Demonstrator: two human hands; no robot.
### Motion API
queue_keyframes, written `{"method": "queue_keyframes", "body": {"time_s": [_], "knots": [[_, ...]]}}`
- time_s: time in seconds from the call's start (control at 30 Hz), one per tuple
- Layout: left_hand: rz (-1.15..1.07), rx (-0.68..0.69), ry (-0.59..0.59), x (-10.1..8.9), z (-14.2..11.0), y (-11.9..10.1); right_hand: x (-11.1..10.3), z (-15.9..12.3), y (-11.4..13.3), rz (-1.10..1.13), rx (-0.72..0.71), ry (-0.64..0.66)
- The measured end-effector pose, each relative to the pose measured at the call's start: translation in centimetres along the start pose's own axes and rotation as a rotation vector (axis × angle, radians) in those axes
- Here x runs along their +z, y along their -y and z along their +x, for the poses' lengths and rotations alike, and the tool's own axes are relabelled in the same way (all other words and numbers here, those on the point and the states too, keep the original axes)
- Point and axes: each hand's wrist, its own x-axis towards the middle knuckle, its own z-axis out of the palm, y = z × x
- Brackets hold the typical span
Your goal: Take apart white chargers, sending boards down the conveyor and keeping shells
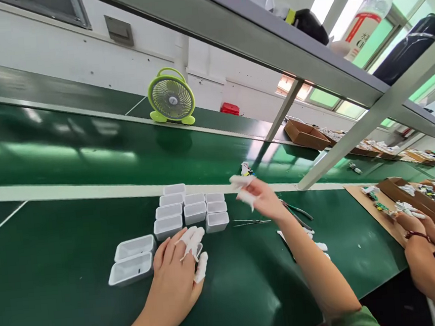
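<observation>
White coverings wrap several fingertips on both of my hands. My left hand (177,268) is closed around a small white plastic box, mostly hidden beneath the fingers; its rim shows between fingers and thumb. Just left of it, two joined white boxes (132,276) hold small dark bits. Beyond the fingers stand several more white boxes (168,225) in close rows. My right hand (264,199), slightly blurred, hovers over the bench with thumb and fingers apart and nothing visible between them. Near it lie tweezers (251,223), pliers (301,216) and a small white part with wires (246,169).
White pieces (320,247) lie beside my right forearm. A green fan (172,98) stands at the back. Overhead runs a shelf (227,15), its slanted post (338,152) meeting the bench. At right, a co-worker's hands (413,224) handle parts by cardboard boxes (403,195).
</observation>
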Motion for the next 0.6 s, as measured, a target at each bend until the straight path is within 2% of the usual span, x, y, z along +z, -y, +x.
{"method": "queue_keyframes", "body": {"time_s": [0.13, 0.27, 0.33, 0.43, 0.5, 0.6], "knots": [[0.076, 0.009, 0.024, 0.3, -0.2, 0.3, -1.4, 5.4, -2.2, -0.291, 0.259, -0.173], [0.121, -0.042, 0.011, 0.6, -0.2, 0.2, -0.6, 8.7, -4.1, -0.453, 0.368, -0.144], [0.110, -0.042, -0.004, 0.8, -0.4, 0.1, 0.2, 9.3, -4.4, -0.517, 0.365, -0.113], [-0.003, 0.002, 0.004, 1.1, -0.9, -0.2, 1.4, 9.6, -3.8, -0.611, 0.275, -0.070], [-0.125, 0.028, 0.059, 1.3, -1.4, -0.5, 2.1, 9.5, -2.9, -0.670, 0.182, -0.025], [-0.284, -0.007, 0.137, 1.5, -2.1, -1.1, 3.2, 9.4, -1.1, -0.748, 0.077, 0.060]]}}
